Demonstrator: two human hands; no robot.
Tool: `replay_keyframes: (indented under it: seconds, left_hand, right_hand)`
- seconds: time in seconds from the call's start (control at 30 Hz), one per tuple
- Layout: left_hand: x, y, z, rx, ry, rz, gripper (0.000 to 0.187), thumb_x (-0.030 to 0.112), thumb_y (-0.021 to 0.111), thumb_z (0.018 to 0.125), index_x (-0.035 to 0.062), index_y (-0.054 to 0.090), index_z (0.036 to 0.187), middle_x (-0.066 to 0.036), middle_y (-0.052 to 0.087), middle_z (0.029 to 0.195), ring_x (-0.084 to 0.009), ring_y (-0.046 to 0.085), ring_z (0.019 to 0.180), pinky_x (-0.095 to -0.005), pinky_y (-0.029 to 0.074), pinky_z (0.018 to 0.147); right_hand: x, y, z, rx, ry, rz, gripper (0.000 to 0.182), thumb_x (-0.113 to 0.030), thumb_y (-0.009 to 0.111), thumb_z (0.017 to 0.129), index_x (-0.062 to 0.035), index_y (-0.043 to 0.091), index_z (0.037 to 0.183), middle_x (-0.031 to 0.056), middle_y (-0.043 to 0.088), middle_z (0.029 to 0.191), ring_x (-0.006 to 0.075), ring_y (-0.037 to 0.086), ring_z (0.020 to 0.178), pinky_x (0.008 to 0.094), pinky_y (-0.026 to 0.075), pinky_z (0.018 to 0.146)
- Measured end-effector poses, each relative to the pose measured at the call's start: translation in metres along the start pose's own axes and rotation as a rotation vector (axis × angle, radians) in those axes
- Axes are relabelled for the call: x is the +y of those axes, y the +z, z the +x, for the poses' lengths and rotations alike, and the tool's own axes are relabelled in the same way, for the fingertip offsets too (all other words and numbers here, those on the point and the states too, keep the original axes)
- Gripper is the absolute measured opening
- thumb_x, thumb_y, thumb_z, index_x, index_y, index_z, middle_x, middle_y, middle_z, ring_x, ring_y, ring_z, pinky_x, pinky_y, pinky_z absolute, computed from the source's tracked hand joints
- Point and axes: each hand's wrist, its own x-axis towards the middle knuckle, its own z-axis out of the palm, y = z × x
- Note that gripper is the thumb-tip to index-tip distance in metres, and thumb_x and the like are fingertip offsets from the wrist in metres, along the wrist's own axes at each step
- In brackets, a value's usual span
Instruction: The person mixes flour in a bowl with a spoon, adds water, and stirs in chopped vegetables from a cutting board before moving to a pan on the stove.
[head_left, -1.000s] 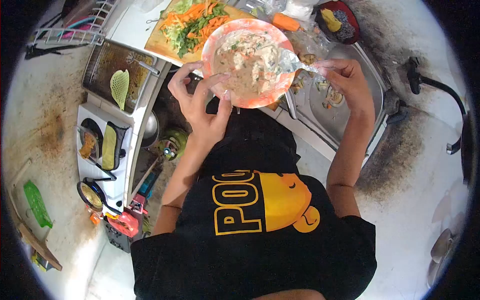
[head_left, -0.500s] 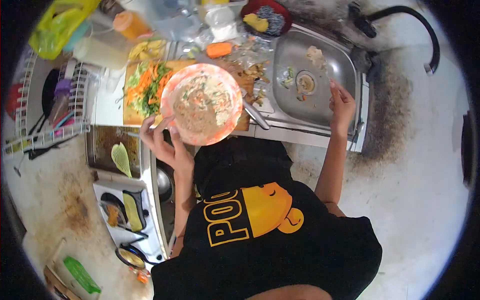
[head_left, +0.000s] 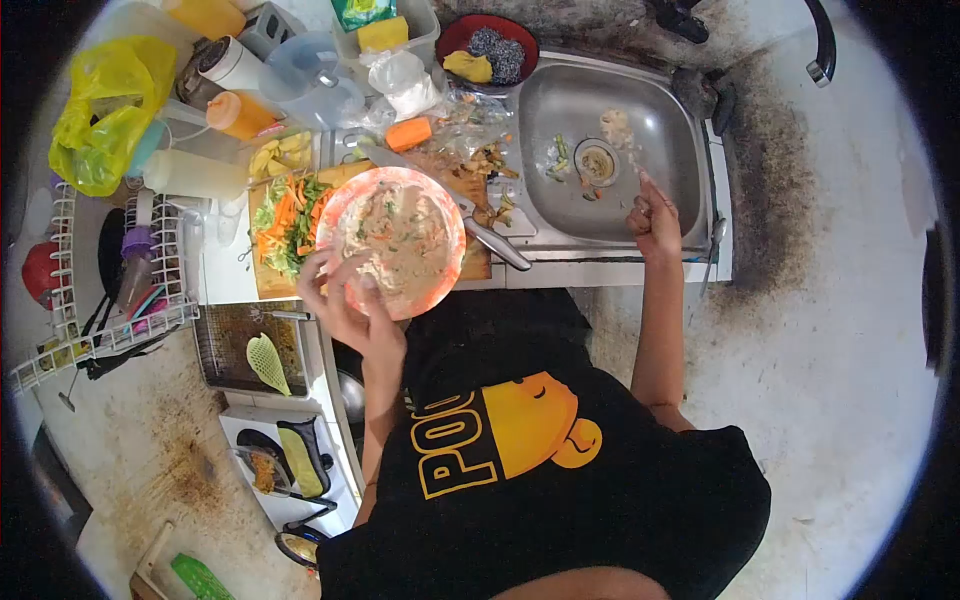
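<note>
A round bowl [head_left: 455, 235] with an orange-pink rim holds a creamy, pale brown mixture flecked with green and orange. It sits over the wooden cutting board [head_left: 275, 287]. My left hand [head_left: 350, 305] is at the bowl's near left side, its fingers bent, apart and overlapping the rim; firm contact cannot be made out. Over the right part of the metal sink [head_left: 560, 215] is my right hand [head_left: 655, 218], with fingers curled and the index finger pointing toward the drain. Anything between those fingertips is too small to tell. A pale food smear [head_left: 617, 128] and green scraps [head_left: 558, 158] lie in the sink.
A large knife [head_left: 497, 245] lies right of the bowl, its handle toward the counter edge. Shredded vegetables [head_left: 288, 225] cover the board's left side. A carrot piece [head_left: 408, 133], peelings [head_left: 490, 162] and plastic sit behind. The stove [head_left: 335, 455] and dish rack [head_left: 120, 335] are left.
My left hand has shifted from beside the bowl to farther over its rim. My right hand's fingers have curled in more over the sink. The whole view has shifted.
</note>
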Motion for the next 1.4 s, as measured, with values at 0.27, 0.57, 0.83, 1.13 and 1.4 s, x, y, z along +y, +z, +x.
replay_keyframes:
  seconds: [0.27, 0.57, 0.83, 1.13, 1.4]
  left_hand:
    - [0.007, 0.004, 0.002, -0.057, -0.013, 0.031, 0.018, 0.013, 0.060, 0.084, 0.0027, 0.066, 0.097, -0.013, 0.046, 0.113, -0.0284, 0.044, 0.113, -0.0423, 0.032, 0.099]
    - [-0.021, -0.023, -0.009, 0.022, -0.124, 0.079, 0.019, 0.013, 0.058, 0.087, 0.0019, 0.064, 0.100, -0.012, 0.047, 0.115, -0.0273, 0.045, 0.112, -0.0406, 0.033, 0.099]
    - [-0.019, -0.021, -0.009, -0.078, -0.186, 0.273, 0.024, 0.015, 0.058, 0.086, 0.0080, 0.064, 0.108, -0.014, 0.047, 0.118, -0.0303, 0.039, 0.116, -0.0439, 0.028, 0.101]
    - [-0.012, -0.017, 0.002, -0.152, -0.102, 0.418, 0.036, 0.018, 0.064, 0.076, 0.0149, 0.064, 0.113, -0.020, 0.036, 0.135, -0.0377, 0.025, 0.127, -0.0500, 0.017, 0.104]
    - [-0.008, -0.016, 0.005, 0.014, -0.045, 0.428, 0.036, 0.017, 0.078, 0.063, 0.0187, 0.070, 0.098, -0.015, 0.041, 0.132, -0.0329, 0.030, 0.126, -0.0471, 0.020, 0.101]
  right_hand:
    - [0.014, 0.105, -0.075, -0.392, 0.339, -0.075, 0.027, -0.017, 0.062, 0.090, -0.0037, 0.063, 0.114, -0.0085, 0.039, 0.060, 0.0024, 0.028, 0.041, 0.0207, 0.019, 0.038]
    - [0.064, 0.130, -0.083, -0.692, 0.261, -0.220, 0.030, -0.021, 0.061, 0.091, 0.0012, 0.063, 0.112, -0.0029, 0.054, 0.070, 0.0008, 0.030, 0.045, 0.0198, 0.019, 0.038]
    - [0.049, 0.138, -0.092, -0.714, 0.255, -0.319, 0.031, -0.022, 0.063, 0.090, 0.0013, 0.064, 0.110, -0.0072, 0.048, 0.066, 0.0001, 0.030, 0.047, 0.0199, 0.019, 0.039]
    - [0.040, 0.145, -0.108, -0.802, 0.313, -0.326, 0.029, -0.019, 0.062, 0.091, -0.0016, 0.064, 0.113, -0.0114, 0.035, 0.060, 0.0005, 0.022, 0.047, 0.0213, 0.015, 0.041]
    - [0.038, 0.152, -0.114, -0.834, 0.272, -0.367, 0.028, -0.019, 0.062, 0.091, -0.0009, 0.066, 0.111, -0.0114, 0.035, 0.058, 0.0004, 0.022, 0.047, 0.0211, 0.016, 0.042]
